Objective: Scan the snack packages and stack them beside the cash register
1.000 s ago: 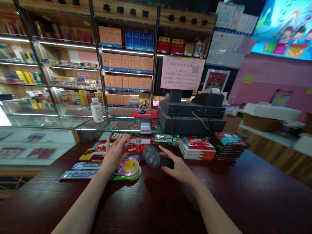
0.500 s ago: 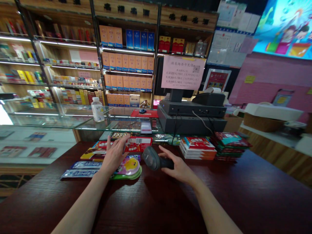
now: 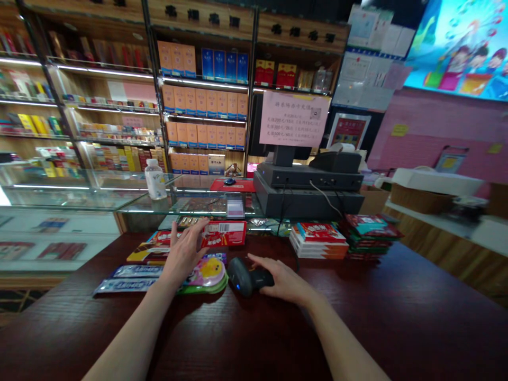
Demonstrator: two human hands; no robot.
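My left hand is open, palm down, fingers apart, over a row of packaged goods; whether it touches them is hidden. Beyond its fingertips a red package shows a barcode. Beside the wrist lie two silver-blue packets and a pink-and-green package with a yellow figure. My right hand is closed around the handle of a dark barcode scanner, thumb on the near side and forefinger stretched along the far side. The scanner's head is low at the tabletop, facing left, with a small blue light on it.
Stacked red-and-white boxes and a pile of dark red and green packets stand at the right on the brown table. Behind are a glass counter, a bottle, and a cash register with a cable.
The scanner has come down toward the tabletop and turned, and its blue light now shows. My right hand moved down and slightly left with it. The left hand stays nearly in place.
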